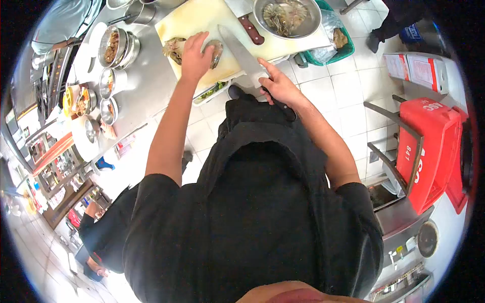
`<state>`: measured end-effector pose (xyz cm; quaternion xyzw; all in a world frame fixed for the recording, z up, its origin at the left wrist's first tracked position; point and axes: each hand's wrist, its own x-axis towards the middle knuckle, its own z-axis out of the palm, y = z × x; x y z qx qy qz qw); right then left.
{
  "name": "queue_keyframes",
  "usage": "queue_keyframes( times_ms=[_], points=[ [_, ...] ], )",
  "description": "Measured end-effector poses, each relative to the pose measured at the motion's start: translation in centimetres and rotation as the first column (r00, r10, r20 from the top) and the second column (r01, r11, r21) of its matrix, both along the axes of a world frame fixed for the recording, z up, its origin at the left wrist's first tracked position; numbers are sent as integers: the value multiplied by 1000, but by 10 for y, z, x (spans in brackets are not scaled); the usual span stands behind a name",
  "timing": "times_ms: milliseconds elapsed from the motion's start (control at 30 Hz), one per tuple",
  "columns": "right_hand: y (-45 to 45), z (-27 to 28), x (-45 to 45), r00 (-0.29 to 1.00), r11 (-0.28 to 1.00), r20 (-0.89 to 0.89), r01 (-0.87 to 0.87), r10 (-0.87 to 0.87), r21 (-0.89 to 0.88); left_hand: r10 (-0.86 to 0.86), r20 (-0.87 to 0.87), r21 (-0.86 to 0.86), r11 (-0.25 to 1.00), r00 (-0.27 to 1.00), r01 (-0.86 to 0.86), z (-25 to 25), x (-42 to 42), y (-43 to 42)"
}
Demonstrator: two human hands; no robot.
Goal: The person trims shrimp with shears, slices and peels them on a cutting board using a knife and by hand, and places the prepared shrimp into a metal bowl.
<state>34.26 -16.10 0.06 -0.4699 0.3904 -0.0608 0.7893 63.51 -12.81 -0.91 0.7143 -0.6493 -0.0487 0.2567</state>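
Note:
A large knife [240, 53] is in my right hand [282, 90], its black handle in my grip and its blade reaching up and left over the cutting board [194, 17]. My left hand [196, 58] lies on the board with its fingers spread. A shrimp [216, 53] is just right of its fingertips, near the thumb. More shrimp [174, 49] lie at the board's left edge, beside the same hand. Whether my left fingers touch either is unclear. Past the blade lies a second knife with a brown handle [251, 30].
A metal bowl of shrimp [288, 17] stands at the board's right end. Beyond it is a green bin [348, 49]. Bowls of food [112, 46] line the steel counter on the left. A red container [423, 151] is at right. Other people [108, 227] stand nearby.

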Motion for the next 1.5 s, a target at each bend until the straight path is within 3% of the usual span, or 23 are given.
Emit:
queue_keyframes(
  times_ms=[133,233,333,833,1100,1500],
  points=[
    [3,-2,0,999,999,25,-26,26,26,34,34,-35,999,999,-33,-22,-14,19],
    [4,-7,1,998,999,44,-34,33,30,53,-2,35,998,999,-53,-29,-23,25],
    [5,-6,-1,999,999,40,-27,25,35,92,97,64,993,991,-98,-32,-29,30],
    [18,0,-6,999,999,19,-39,39,-16,63,229,53,996,971,-77,-51,-29,34],
    [30,5,0,1000,1000,-12,-12,12,17,53,219,39,997,974,-63,-46,-32,34],
    [33,-12,18,996,1000,91,25,-24,-9,65,191,46,996,979,-75,-51,-30,33]
  ],
)
